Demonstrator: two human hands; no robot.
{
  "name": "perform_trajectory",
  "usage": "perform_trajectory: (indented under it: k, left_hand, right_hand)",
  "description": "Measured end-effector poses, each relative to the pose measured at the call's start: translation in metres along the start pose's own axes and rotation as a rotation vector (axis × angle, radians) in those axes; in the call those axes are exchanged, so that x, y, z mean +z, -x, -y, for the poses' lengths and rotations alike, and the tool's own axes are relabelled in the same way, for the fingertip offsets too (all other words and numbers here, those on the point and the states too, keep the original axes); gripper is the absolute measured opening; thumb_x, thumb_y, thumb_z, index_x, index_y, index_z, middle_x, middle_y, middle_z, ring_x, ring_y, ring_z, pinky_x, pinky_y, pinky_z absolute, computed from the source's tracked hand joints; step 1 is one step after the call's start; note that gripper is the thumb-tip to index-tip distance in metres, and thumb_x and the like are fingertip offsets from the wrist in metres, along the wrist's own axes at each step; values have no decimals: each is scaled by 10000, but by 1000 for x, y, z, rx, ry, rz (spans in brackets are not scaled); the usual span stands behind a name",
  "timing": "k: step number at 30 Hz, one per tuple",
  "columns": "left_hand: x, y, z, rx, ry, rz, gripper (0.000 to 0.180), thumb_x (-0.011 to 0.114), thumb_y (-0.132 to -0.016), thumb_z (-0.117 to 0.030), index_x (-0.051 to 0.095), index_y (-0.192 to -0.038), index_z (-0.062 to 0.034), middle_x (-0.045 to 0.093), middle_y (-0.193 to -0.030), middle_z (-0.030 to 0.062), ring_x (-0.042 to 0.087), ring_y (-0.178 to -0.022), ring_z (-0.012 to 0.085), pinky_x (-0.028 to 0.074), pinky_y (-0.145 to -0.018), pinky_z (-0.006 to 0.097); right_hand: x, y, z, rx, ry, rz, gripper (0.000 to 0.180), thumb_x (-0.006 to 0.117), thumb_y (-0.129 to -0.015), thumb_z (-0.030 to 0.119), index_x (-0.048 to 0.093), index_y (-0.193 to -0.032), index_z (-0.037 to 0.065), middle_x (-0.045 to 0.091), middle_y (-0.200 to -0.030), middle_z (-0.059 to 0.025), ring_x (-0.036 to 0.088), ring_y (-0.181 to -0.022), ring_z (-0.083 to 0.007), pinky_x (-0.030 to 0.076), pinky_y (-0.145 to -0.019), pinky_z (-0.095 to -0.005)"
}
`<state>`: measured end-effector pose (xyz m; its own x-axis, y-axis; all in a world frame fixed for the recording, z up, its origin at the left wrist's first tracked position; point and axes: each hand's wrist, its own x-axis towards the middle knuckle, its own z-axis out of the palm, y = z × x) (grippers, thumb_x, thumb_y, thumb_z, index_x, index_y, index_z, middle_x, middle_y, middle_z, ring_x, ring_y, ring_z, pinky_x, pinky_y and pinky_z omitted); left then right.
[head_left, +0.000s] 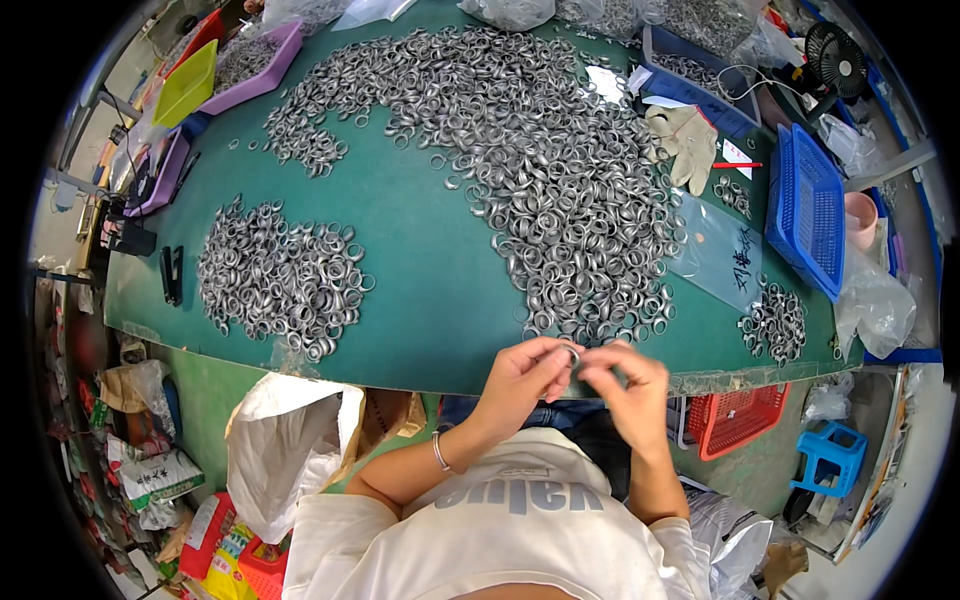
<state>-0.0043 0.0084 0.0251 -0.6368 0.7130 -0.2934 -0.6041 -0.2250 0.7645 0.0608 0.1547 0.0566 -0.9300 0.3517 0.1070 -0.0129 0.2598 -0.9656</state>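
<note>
My left hand (522, 378) is closed, pinching a metal ring (573, 355) between thumb and fingertips just in front of the table's near edge. Right beside it, my right hand (630, 388) has its fingers curled together close to the ring; what they grip, if anything, is hidden and slightly blurred. Beyond both hands spreads a large heap of grey metal rings (570, 190) on the green table (420, 270). A smaller heap of rings (285, 280) lies to the left, and a little pile of rings (775, 325) to the right.
A blue basket (808, 205), a clear plastic bag (712, 250) and a pale glove (688, 145) lie on the right. Black clippers or a stapler (172, 276) sit at left. Trays of rings line the back. A white sack (290, 450) stands below the near edge.
</note>
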Motion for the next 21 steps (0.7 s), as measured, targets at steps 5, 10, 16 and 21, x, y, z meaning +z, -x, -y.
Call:
perform_trajectory:
  k: [5, 10, 16, 21]
  left_hand:
    - [-2, 3, -3, -85, 251, -72, 232, 461, -945, -114, 568, -1097, 26, 508, -702, 26, 415, -590, 72, 347, -539, 210]
    - [-5, 4, 3, -91, 208, -44, 239, 467, -917, -64, 559, -1121, 22, 539, -779, 46, 470, -645, 90, 372, -562, 224]
    - [1, 4, 2, -28, 188, -103, 291, 486, -918, -60, 535, -1195, 16, 591, -927, 64, 536, -791, 121, 463, -697, 256]
    - [-14, 1, 13, -106, 61, 10, 307, 520, -935, -120, 536, -1210, 15, 598, -1025, 67, 544, -822, 95, 484, -749, 256]
  right_hand:
    - [-5, -31, -11, -179, 607, -157, 160, 717, -715, 72, 650, -845, 7, 590, -772, -75, 536, -746, -223, 394, -697, -334]
    - [6, -40, -31, -232, 882, -113, 144, 706, -705, 91, 634, -816, 35, 558, -838, -64, 507, -835, -249, 357, -729, -369]
    - [5, -18, -10, -306, 636, -145, 131, 700, -683, 33, 630, -794, 43, 582, -776, -49, 530, -762, -252, 365, -694, -360]
    - [11, -9, 13, -243, 457, 146, 118, 692, -695, 24, 644, -803, 15, 606, -793, -86, 547, -769, -260, 411, -702, -357]
